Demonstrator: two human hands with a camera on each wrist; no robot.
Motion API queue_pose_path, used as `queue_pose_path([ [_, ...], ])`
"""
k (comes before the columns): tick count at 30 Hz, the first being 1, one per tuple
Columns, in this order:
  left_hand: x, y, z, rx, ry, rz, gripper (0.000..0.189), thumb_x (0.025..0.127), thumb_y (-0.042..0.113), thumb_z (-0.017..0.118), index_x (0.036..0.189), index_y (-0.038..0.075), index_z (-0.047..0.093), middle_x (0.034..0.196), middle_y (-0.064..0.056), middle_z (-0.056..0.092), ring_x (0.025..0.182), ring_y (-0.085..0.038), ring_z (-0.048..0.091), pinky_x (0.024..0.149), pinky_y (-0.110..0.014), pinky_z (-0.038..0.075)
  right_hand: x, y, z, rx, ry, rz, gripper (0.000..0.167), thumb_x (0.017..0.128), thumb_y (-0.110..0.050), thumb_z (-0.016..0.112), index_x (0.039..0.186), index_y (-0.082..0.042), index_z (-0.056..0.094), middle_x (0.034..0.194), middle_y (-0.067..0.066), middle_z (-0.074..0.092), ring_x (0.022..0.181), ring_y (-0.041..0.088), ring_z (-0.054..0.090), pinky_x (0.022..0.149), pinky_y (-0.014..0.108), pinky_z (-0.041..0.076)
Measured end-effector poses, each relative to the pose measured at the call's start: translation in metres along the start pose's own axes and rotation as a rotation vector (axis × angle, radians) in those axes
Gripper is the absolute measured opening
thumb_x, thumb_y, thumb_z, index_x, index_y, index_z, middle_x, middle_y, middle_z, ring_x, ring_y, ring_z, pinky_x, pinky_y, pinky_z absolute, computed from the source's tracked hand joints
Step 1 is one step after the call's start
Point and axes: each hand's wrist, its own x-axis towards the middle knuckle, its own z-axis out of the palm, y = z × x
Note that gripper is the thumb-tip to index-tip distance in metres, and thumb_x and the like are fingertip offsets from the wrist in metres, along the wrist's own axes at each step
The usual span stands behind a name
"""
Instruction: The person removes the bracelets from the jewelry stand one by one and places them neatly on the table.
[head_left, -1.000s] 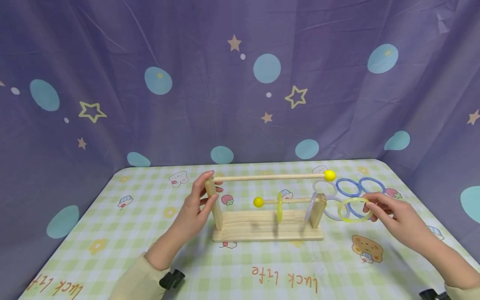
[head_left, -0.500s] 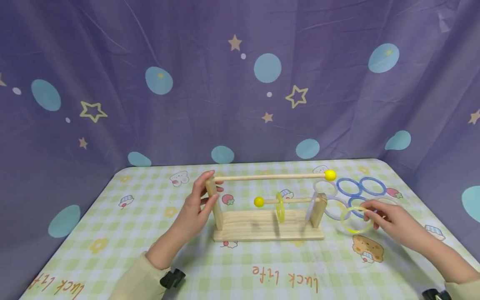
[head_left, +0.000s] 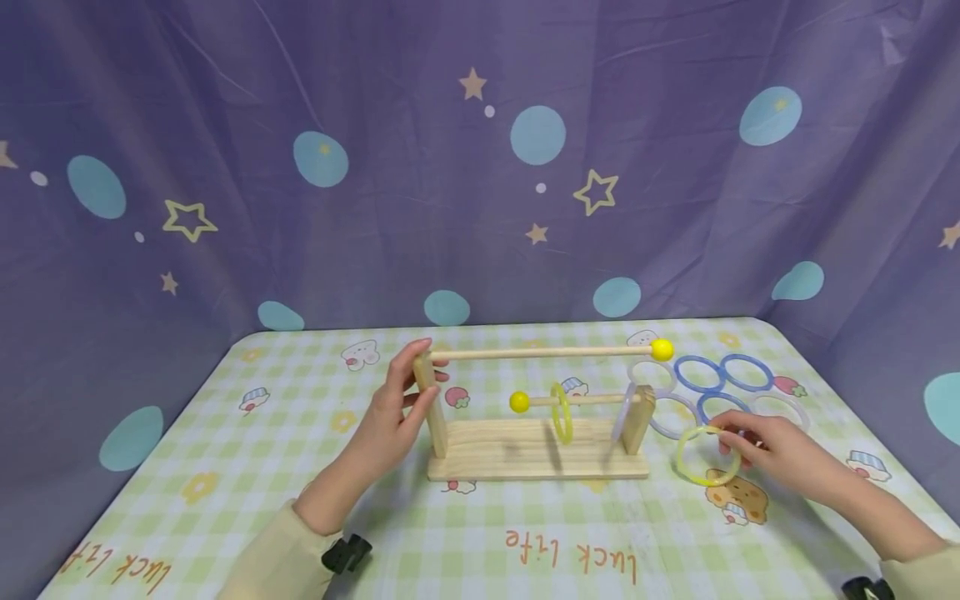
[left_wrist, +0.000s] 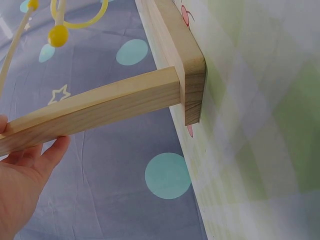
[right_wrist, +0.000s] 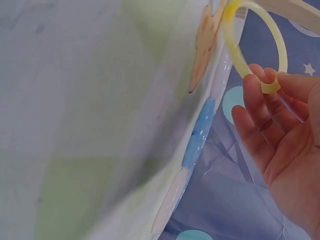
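Note:
A wooden stand with two uprights stands mid-table. My left hand grips the top of its taller left upright, thumb on one side and fingers on the other. From that upright a long rod runs right to a yellow ball. A shorter rod points left from the right upright, carrying a yellow ring partway along and a pale purple ring near the upright. My right hand pinches another yellow ring between thumb and fingers, right of the stand, tilted upward.
Several blue rings and pale clear or lilac rings lie on the checked tablecloth behind and beside the right hand. A purple curtain with stars and blue spots hangs behind the table.
My right hand has moved slightly toward me and left, and its yellow ring has turned from nearly flat to more upright. The left hand keeps its grip on the upright.

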Motion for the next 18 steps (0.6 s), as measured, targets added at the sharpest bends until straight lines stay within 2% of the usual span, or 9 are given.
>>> queue_pose_path([
  [7,0.000,-0.001,0.000,-0.002,-0.001,0.001,0.063,0.092,-0.017,0.053,0.144,0.006,0.027,0.120,-0.015,0.057,0.104,-0.031,0.063,0.076,-0.042,0.058,0.003,0.008,0.006,-0.052,0.012,-0.067,0.012,0.090,-0.001,0.067,0.101,-0.006,0.069,0.079,-0.012,0.063,0.062,-0.001,0.052,0.049,0.022,0.043],
  [10,0.000,-0.001,0.000,-0.003,-0.002,-0.003,0.063,0.092,-0.016,0.053,0.144,0.008,0.027,0.121,-0.014,0.057,0.103,-0.031,0.063,0.076,-0.041,0.058,0.005,0.011,0.009,-0.079,0.009,-0.080,0.014,0.086,-0.001,0.071,0.096,-0.011,0.069,0.080,-0.012,0.064,0.063,-0.002,0.051,0.050,0.022,0.043],
  [18,0.000,0.000,0.000,0.000,-0.001,-0.004,0.064,0.092,-0.017,0.053,0.144,0.008,0.027,0.121,-0.014,0.057,0.103,-0.031,0.063,0.077,-0.041,0.058,0.007,0.013,0.014,-0.110,-0.040,-0.031,0.014,0.085,-0.008,0.074,0.089,-0.020,0.068,0.080,-0.017,0.061,0.063,-0.003,0.046,0.053,0.022,0.041],
])
